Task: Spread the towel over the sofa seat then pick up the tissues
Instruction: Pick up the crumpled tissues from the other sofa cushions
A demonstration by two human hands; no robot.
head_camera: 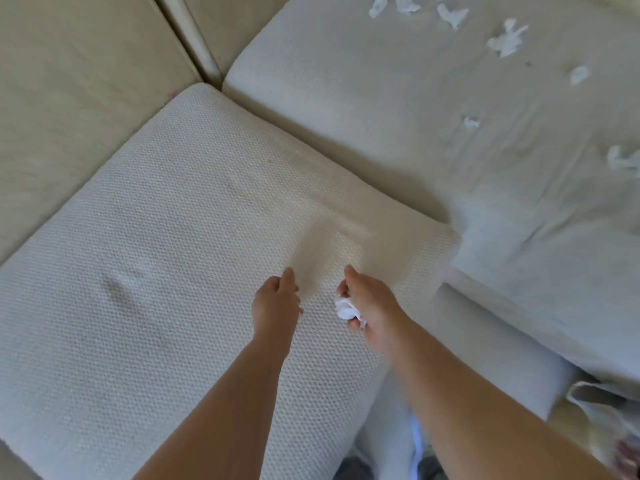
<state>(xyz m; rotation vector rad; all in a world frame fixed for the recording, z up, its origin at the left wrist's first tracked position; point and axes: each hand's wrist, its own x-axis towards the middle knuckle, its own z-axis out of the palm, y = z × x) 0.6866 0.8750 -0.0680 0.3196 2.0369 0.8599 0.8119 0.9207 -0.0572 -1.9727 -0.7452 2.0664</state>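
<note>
Beige sofa back cushions [69, 98] fill the left edge of my view. Below them the towel [156, 254] lies flat over the sofa seat, covering it from the back corner to the front edge, so I judge the spreading done. I count one towel. Over its right part my left hand [275, 303] hovers knuckles up with the fingers curled under. I see nothing in it, but the palm is hidden, so I cannot tell whether it grips anything. Just beside it my right hand [372, 306] is clenched round a crumpled tissue wad [346, 308], probably to keep the gathered bits together while I reach for more. Further right, on the bare neighbouring seat [346, 81], the loose tissues [507, 38] lie scattered well apart. I count seven scraps, perhaps an eighth cut off at the top edge.
</note>
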